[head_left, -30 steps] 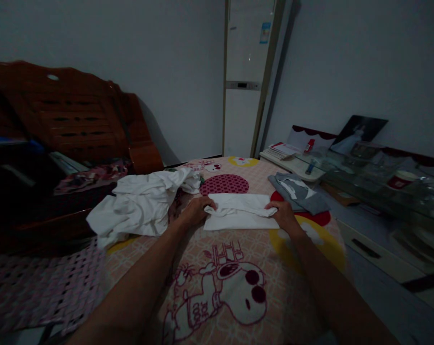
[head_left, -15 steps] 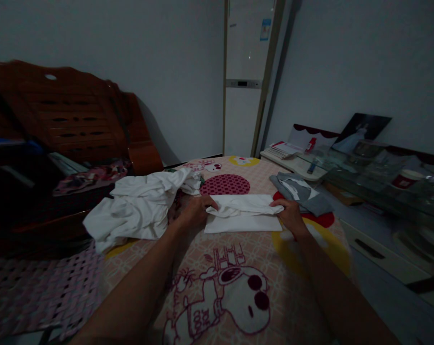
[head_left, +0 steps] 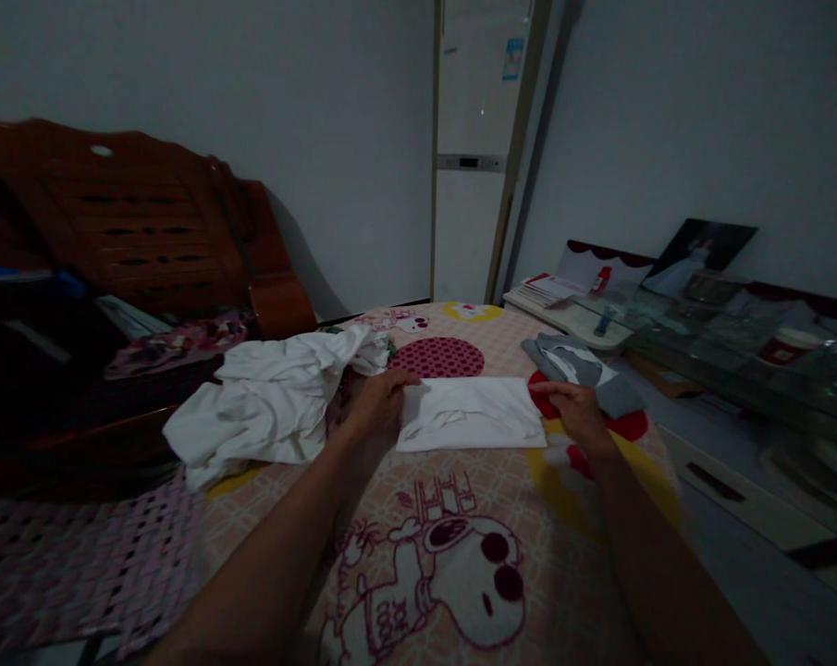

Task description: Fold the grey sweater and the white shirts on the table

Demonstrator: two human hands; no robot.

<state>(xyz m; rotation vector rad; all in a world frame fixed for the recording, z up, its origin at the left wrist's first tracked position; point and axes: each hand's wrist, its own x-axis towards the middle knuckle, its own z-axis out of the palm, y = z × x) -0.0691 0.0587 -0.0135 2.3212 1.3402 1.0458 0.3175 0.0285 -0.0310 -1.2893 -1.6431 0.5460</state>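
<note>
The person's bare forearms (head_left: 272,546) stretch from the near side of the round, cloth-covered tabletop (head_left: 508,481); the left hand (head_left: 381,404) and right hand (head_left: 576,413) angle inward, fingers pointing toward each other.

Item: pair of human arms, hands included. Left hand (head_left: 383,402): ungloved, wrist bare, fine detail of knuckles and nails lost in dim light. Right hand (head_left: 577,416): likewise ungloved, wrist bare, slim fingers, nails too small to make out. Left forearm (head_left: 279,546): bare along visible length, unmarked as far as shadow shows, broad toward bottom edge of view, tapering to narrower wrist. Right forearm (head_left: 640,546): same build, bare, smooth outline, similar taper; lower part darkened by shadow, surface detail indistinct.
</note>
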